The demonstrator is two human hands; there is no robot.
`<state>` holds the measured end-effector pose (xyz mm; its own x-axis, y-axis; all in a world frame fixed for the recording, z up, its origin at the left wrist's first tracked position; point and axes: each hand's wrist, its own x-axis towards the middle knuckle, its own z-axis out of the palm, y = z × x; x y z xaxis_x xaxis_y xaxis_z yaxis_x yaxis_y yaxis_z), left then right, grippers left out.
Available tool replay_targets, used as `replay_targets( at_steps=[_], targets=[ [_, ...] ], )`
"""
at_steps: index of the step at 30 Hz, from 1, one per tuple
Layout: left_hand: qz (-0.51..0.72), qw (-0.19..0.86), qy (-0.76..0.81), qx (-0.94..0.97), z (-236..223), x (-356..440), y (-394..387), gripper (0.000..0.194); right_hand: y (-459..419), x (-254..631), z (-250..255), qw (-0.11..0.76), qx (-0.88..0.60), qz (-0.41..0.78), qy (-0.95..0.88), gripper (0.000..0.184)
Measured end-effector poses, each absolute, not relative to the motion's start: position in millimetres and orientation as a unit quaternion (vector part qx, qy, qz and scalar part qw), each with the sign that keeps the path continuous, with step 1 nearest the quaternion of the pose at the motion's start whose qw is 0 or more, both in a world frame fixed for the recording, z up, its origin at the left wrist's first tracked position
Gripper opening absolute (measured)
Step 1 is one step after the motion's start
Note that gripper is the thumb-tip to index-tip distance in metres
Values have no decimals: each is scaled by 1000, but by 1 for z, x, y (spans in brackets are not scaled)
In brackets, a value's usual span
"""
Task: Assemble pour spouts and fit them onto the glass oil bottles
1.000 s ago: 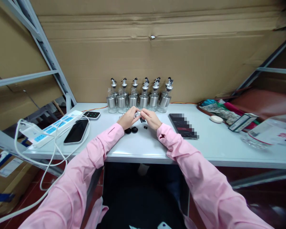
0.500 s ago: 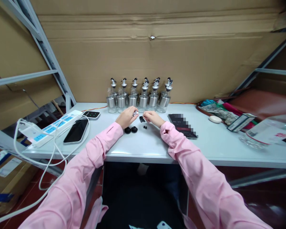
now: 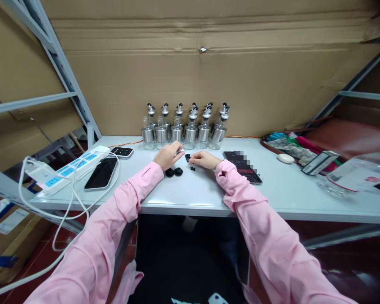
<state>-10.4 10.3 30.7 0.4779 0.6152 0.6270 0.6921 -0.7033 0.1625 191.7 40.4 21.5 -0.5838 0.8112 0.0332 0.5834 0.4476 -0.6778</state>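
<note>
My left hand point(image 3: 169, 156) is closed around a small silvery piece point(image 3: 180, 151), mostly covered by the fingers. To its right, my right hand point(image 3: 205, 160) is low over the tabletop with fingertips pinched together; what they hold, if anything, is too small to tell. Just beyond those fingertips lie small black parts point(image 3: 188, 157), and two tiny black pieces point(image 3: 193, 169) sit right below them. Two round black stoppers point(image 3: 178, 171) rest under my left wrist. Behind both hands stand two rows of glass bottles with steel sleeves point(image 3: 190, 135), several topped with pourer spouts point(image 3: 193, 112), others bare-necked.
At left, a power strip point(image 3: 72, 169) with white cables lies beside a phone point(image 3: 101, 173) and a small dark-faced device point(image 3: 122, 152). A dark tablet-like phone point(image 3: 240, 166) is right of my right hand. Further right are a small box point(image 3: 321, 163) and a plastic bottle point(image 3: 354, 175).
My right hand has lowered slightly toward me, from the black parts to over the two tiny black pieces. My left hand has stayed nearly in place.
</note>
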Motion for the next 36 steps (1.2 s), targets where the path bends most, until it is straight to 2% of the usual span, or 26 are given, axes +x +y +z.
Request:
replay_targets(
  at_steps=[7,12,32,36],
  targets=[
    [-340,57,-380,-859,31,-10,10,11,39,190,20,157,-438,309,-829,26],
    [-340,51,-379,-859,31,-10,10,11,37,190,21,156,-444,313,-825,21],
    [-344,52,-381,-857,30,-10,9,12,31,188,26,151,-446,378,-797,32],
    [-354,74,-378,-852,34,-10,8,15,29,188,28,177,-448,346,-805,33]
  ],
)
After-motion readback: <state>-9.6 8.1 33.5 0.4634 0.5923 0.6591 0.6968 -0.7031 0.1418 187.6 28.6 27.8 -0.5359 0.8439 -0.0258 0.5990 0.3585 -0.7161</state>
